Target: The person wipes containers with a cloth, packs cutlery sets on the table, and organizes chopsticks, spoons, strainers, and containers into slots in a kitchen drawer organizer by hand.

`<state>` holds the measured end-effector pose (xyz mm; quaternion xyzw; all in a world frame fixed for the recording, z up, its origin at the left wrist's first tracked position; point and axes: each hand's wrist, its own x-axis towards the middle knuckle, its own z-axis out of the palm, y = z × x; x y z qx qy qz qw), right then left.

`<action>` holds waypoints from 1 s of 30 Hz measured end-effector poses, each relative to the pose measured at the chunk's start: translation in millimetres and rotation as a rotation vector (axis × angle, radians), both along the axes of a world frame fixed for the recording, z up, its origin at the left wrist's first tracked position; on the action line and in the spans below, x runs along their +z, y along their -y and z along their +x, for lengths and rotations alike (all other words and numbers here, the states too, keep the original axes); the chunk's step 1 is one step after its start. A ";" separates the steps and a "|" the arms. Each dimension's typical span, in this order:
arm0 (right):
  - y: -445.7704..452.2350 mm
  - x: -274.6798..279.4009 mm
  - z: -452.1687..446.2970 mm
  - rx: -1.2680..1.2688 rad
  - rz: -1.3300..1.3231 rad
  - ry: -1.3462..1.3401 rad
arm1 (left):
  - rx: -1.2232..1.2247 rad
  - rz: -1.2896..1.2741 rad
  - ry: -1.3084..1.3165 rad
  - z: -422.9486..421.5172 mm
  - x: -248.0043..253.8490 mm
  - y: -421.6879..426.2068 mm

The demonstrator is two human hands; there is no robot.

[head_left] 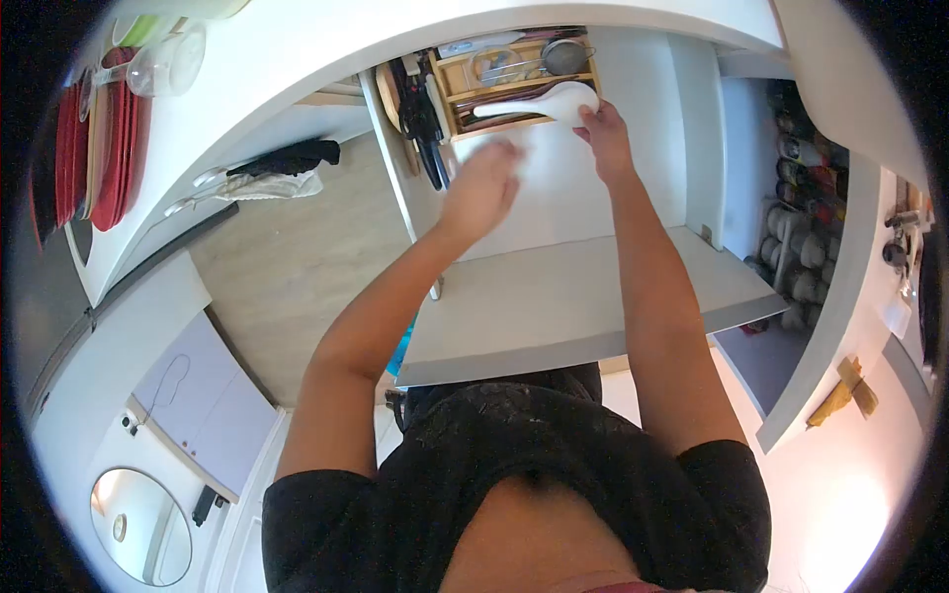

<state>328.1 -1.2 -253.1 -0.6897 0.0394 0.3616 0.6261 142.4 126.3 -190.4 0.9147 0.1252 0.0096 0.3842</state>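
My right hand [605, 138] pinches a white serving spoon [565, 101] at the edge of its wide head. The spoon's handle points left, over a wooden organizer tray [596, 83] at the back of the open drawer [583, 203]. Below and to the left of the spoon, my left hand [484, 190] is over the drawer, apart from the spoon. Motion smears its fingers, so I cannot tell whether they hold anything. In the tray lie a small round strainer [564, 57] and several slim utensils.
Dark-handled utensils [423, 114] lie along the drawer's left side. A black cloth [292, 158] and a white cloth [277, 185] hang at left. Red plates [121, 143] and a clear glass [168, 61] stand upper left. Rows of jars [799, 237] fill the space at right.
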 end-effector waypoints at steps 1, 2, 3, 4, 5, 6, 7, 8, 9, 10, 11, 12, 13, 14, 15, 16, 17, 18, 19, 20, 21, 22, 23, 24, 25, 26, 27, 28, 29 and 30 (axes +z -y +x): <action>-4.9 -9.3 -2.0 0.040 -0.076 0.042 | -0.083 -0.049 0.006 -9.5 4.1 4.7; -9.3 -18.2 -4.8 0.041 -0.074 0.034 | -0.082 -0.047 -0.002 -17.7 5.4 8.1; -13.5 -28.4 -6.7 0.092 -0.078 0.127 | -0.104 -0.045 -0.052 -26.5 2.0 11.0; -14.8 -42.3 -8.5 0.138 -0.086 0.220 | -0.131 -0.047 -0.101 -30.9 -0.7 12.2; -17.9 -54.3 -8.5 0.134 -0.089 0.220 | -0.136 -0.050 -0.101 -31.6 -3.9 10.8; -19.7 -71.1 -8.3 0.177 -0.176 0.290 | -0.113 -0.043 -0.097 -31.2 -6.4 8.6; -22.3 -76.4 -8.6 0.221 -0.261 0.359 | -0.088 -0.037 -0.093 -29.8 -9.0 6.9; -23.6 -81.2 -9.8 0.221 -0.264 0.359 | -0.089 -0.039 -0.093 -27.3 -12.0 5.4; -27.3 -79.9 -13.4 0.131 -0.227 0.435 | -0.063 0.009 -0.056 -24.0 -15.0 3.4; -30.2 -78.4 -17.1 0.040 -0.190 0.509 | -0.036 0.057 -0.021 -21.1 -17.8 1.0; -30.3 -75.7 -17.6 0.041 -0.193 0.506 | -0.037 0.055 -0.024 -18.3 -20.6 -1.6; -31.0 -61.3 -16.1 0.108 -0.281 0.594 | 0.000 0.099 -0.030 -13.6 -20.9 -4.6; -28.8 -58.8 -14.6 0.177 -0.371 0.683 | 0.038 0.143 -0.035 -8.5 -21.8 -7.5; -30.0 -57.3 -14.7 0.177 -0.374 0.684 | 0.037 0.140 -0.034 -3.2 -22.7 -10.8; -31.3 -61.2 -14.4 0.155 -0.348 0.729 | 0.071 0.174 -0.071 0.8 -25.7 -14.4; -31.8 -64.7 -14.0 0.134 -0.321 0.774 | 0.104 0.208 -0.108 4.5 -28.4 -17.9; -31.0 -67.9 -12.9 0.134 -0.322 0.774 | 0.104 0.207 -0.108 7.8 -30.9 -21.6; -31.3 -66.6 -11.8 0.135 -0.331 0.814 | 0.116 0.231 -0.098 10.2 -34.3 -25.0; -31.1 -65.7 -11.6 0.137 -0.340 0.853 | 0.128 0.254 -0.089 11.6 -37.7 -26.9; -30.6 -64.6 -11.8 0.137 -0.342 0.850 | 0.127 0.252 -0.092 12.7 -40.8 -27.7; -30.0 -62.9 -12.1 0.169 -0.413 0.882 | 0.129 0.256 -0.120 14.1 -42.5 -28.2; -29.5 -60.9 -12.1 0.200 -0.485 0.915 | 0.131 0.260 -0.147 15.8 -43.9 -28.3; -29.0 -58.6 -11.8 0.200 -0.485 0.913 | 0.130 0.259 -0.149 17.8 -45.0 -27.2; -27.7 -57.5 -11.0 0.241 -0.513 0.952 | 0.135 0.259 -0.205 19.8 -48.4 -25.3; -26.5 -56.6 -10.3 0.282 -0.541 0.992 | 0.139 0.259 -0.259 22.1 -52.0 -24.9; -25.3 -56.0 -10.2 0.281 -0.545 0.992 | 0.137 0.256 -0.258 24.2 -55.8 -25.4; -22.6 -56.6 -10.8 0.273 -0.524 1.012 | 0.128 0.299 -0.220 24.8 -62.6 -24.6; -20.8 -57.2 -10.4 0.264 -0.501 1.033 | 0.121 0.344 -0.180 25.5 -69.1 -24.4; -19.3 -57.8 -9.3 0.263 -0.504 1.034 | 0.119 0.343 -0.178 26.2 -75.5 -23.8; -18.1 -57.2 -9.1 0.281 -0.508 1.043 | 0.103 0.333 -0.255 26.8 -78.9 -22.7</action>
